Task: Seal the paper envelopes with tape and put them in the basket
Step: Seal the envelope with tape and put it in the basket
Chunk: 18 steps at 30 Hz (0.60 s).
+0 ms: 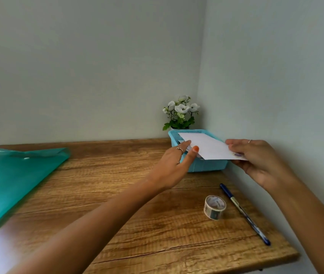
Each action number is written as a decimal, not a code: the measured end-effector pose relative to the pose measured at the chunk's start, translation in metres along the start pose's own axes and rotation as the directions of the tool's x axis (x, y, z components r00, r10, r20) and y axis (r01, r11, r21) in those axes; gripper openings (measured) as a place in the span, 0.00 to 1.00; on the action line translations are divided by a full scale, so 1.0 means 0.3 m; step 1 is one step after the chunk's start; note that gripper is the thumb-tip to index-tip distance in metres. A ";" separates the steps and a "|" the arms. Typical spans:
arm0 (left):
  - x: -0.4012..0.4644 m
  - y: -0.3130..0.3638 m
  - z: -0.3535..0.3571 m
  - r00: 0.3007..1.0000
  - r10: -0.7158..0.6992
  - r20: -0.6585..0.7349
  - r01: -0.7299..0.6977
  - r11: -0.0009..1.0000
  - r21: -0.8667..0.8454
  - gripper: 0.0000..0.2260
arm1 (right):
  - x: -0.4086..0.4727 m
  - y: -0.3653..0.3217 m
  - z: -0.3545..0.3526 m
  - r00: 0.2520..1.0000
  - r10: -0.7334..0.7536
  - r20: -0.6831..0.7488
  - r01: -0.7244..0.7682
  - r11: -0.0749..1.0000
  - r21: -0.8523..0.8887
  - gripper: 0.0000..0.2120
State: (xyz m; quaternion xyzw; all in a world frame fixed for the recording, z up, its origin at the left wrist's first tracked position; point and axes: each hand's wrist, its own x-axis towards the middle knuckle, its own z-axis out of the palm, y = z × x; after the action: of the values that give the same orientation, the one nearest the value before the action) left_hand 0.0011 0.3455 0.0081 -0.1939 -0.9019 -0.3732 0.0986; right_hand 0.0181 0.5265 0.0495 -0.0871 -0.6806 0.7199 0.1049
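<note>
Both hands up over the blue basket (206, 167) at the far right corner of the wooden worktop (137, 214). White envelope (208, 148) held flat and slightly tilted just above the basket's rim, far end reaching over the mesh interior. Left hand (174, 165) at the envelope's near-left corner, fingers (184, 144) laid fairly straight and close together on top, thumb with an orange nail tucked against the edge, pinching lightly. Right hand (255, 161) gripping the right end, fingers (234, 142) curled over the top, thumb underneath, out of sight. Small purple mark showing on the envelope beside the right thumb side. More white paper peeking out below the envelope inside the basket; cannot tell how much. Roll of patterned tape (214, 207) standing on its side on the worktop, near the right forearm. Blue pen (244, 212) lying just beside the tape, along the right edge. Green plastic folder (13, 184) well apart on the left. Pot of white flowers (181, 113) in the corner behind the basket.
</note>
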 end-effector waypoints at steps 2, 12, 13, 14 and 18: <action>0.000 -0.008 0.011 0.999 0.031 0.017 -0.031 0.999 0.018 0.28 | 0.017 -0.010 0.004 1.000 0.007 -0.006 -0.007 1.000 -0.005 0.05; 0.007 -0.028 0.037 0.997 0.054 0.060 -0.055 0.998 0.015 0.35 | 0.026 -0.052 0.020 0.993 0.041 0.109 -0.025 0.988 -0.152 0.12; 0.010 -0.032 0.041 0.997 0.049 0.058 -0.050 0.999 0.016 0.35 | 0.025 -0.053 0.019 0.993 0.030 0.113 -0.013 0.990 -0.142 0.13; 0.013 -0.036 0.043 0.997 0.042 0.057 -0.043 0.999 0.018 0.35 | 0.023 -0.053 0.020 0.993 0.019 0.119 -0.003 0.991 -0.131 0.13; 0.020 -0.057 0.051 0.998 0.012 0.065 -0.015 0.999 0.045 0.37 | 0.011 -0.051 0.014 0.991 -0.006 0.136 0.024 0.991 -0.131 0.13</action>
State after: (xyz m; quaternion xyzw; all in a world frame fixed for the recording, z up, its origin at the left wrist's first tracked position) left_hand -0.0121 0.3470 -0.0115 -0.2097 -0.9115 -0.3457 0.0762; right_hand 0.0143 0.5241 0.0649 -0.0400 -0.7330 0.6766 0.0580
